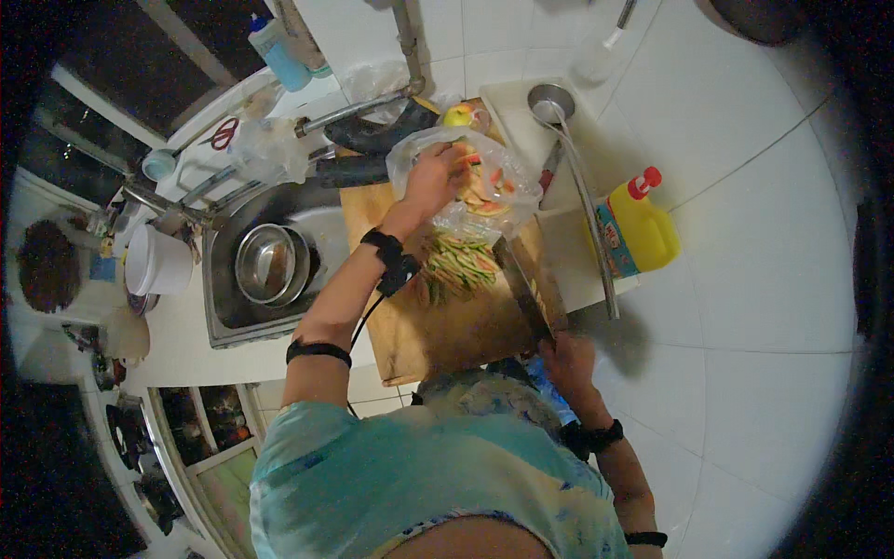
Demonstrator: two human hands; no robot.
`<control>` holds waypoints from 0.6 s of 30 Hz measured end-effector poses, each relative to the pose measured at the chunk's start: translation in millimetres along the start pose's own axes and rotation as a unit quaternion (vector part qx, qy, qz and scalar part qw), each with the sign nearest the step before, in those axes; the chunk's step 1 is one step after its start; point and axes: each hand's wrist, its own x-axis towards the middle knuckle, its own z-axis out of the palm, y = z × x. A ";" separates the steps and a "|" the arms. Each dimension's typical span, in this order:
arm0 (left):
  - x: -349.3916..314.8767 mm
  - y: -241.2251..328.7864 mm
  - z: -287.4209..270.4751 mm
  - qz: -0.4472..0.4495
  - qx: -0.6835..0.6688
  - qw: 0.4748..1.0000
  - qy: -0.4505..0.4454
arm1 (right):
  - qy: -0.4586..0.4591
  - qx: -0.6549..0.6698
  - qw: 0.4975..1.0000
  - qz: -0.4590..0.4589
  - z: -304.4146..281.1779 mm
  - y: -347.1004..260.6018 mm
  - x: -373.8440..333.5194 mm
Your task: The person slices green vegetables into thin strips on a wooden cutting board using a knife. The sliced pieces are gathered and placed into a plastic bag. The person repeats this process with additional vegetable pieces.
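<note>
hand (569, 363) gripping knife (525, 293), jug (659, 231) — printed label (621, 250)

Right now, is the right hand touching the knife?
Touching. The head view shows the right hand closed around the handle end of the knife, with the blade extending from the fingers over the cutting board.

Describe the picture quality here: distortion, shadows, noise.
Head view: black fisheye rim, with joints in the white tiles bowing toward it; head view: a soft shadow on those tiles beside the right hand; head view: dark, grainy window panes at upper left; head view: fine detail on the chopped vegetables smeared.
</note>
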 end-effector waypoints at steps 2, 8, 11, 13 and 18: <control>7.4 -5.0 12.1 -0.043 0.038 0.998 -0.040 | -0.022 -0.003 0.999 0.025 -3.7 -3.3 4.9; 22.3 17.8 27.6 -0.182 0.041 0.977 -0.103 | -0.076 0.005 0.994 0.077 -7.6 -5.2 10.1; 23.5 21.0 24.8 -0.190 0.063 0.972 -0.125 | -0.086 0.011 0.992 0.093 -15.2 -14.2 14.1; 23.6 21.9 25.4 -0.193 0.089 0.965 -0.151 | -0.090 0.019 0.991 0.101 -17.7 -18.5 14.8; 17.9 25.4 36.5 -0.179 0.113 0.970 -0.116 | -0.099 0.022 0.990 0.102 -15.3 -18.4 12.9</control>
